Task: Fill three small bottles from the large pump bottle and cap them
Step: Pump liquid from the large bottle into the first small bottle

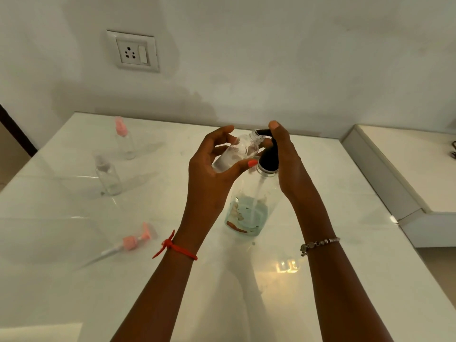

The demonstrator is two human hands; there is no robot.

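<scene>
1. Small bottle (237, 154), uncapped and tilted, gripped by left hand (212, 169), mouth at the spout (261, 131).
2. Right hand (283, 156) grips the head of the pump bottle (249, 211).
3. Risk: mouth drifts off spout, and liquid spills on table (320, 280).

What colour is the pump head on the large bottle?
Black; the pump head shows best in the head view.

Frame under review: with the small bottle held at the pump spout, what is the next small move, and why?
Probably press the pump head down with the right hand. The left hand holds the uncapped small bottle tilted, its mouth at the spout, and it looks only partly filled; the large pump bottle holds liquid at its bottom.
</scene>
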